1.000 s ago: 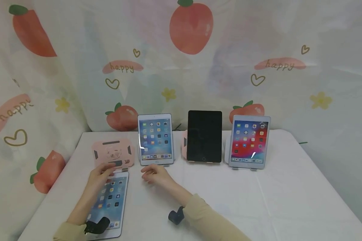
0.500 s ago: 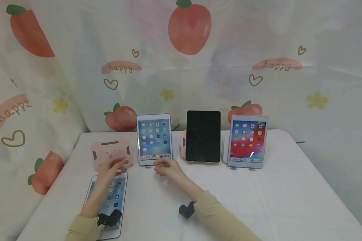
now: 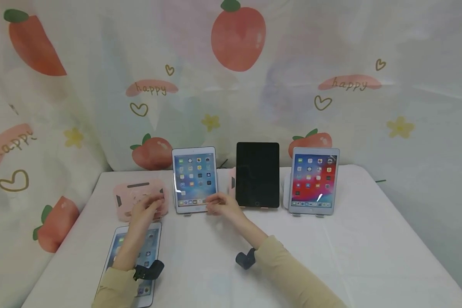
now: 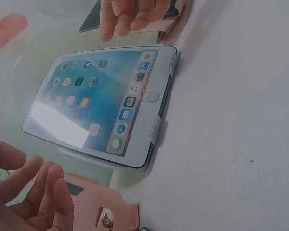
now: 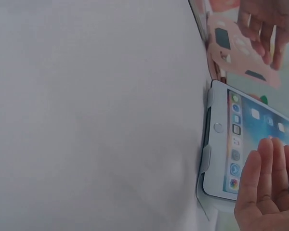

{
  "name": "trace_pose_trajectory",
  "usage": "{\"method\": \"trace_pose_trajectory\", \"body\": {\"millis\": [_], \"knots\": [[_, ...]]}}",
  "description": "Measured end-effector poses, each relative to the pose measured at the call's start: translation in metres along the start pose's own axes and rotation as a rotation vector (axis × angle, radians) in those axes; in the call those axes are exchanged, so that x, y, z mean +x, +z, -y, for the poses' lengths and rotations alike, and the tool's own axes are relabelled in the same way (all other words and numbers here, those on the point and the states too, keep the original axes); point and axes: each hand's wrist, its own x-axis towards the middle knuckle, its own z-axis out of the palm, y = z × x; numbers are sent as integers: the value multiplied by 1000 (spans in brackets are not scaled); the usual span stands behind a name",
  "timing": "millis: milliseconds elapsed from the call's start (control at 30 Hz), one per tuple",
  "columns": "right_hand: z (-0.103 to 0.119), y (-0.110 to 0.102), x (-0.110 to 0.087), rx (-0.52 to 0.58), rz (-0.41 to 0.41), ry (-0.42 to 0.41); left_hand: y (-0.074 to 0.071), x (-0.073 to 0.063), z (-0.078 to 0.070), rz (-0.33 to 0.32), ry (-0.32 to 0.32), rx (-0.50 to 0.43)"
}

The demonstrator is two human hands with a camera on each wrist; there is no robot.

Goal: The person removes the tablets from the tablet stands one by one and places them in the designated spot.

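A white tablet (image 3: pixel 194 179) with a lit blue home screen stands propped on a stand, leaning back. My right hand (image 3: pixel 225 206) is at its lower right corner, fingers loosely bent with nothing gripped; whether they touch the tablet I cannot tell. To the left, my left hand (image 3: pixel 143 210) hovers in front of an unoccupied pink stand (image 3: pixel 122 188), its fingers relaxed and apart from the tablet in the left wrist view. Beneath the left forearm another white tablet (image 3: pixel 149 246) lies flat, screen up and partly hidden.
Farther right a dark-screened tablet (image 3: pixel 258 175) and a silver tablet (image 3: pixel 313 182) with a red and blue screen stand on their own stands. A white cloth (image 3: pixel 369 248) covers the table. Behind hangs a fruit-patterned curtain (image 3: pixel 254 107).
Both hands have moved up and to the right, the left off the flat tablet's top edge, the right to the propped tablet's lower right corner. The tablets keep their places.
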Motion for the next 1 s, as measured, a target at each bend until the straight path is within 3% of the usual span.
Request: {"method": "trace_pose_trajectory", "body": {"millis": [367, 1000], "knots": [[19, -17, 5, -9, -45, -25, 12, 12, -10, 26, -11, -77], [41, -31, 39, -50, -253, -19, 22, 41, -34, -52, 52, -123]]}}
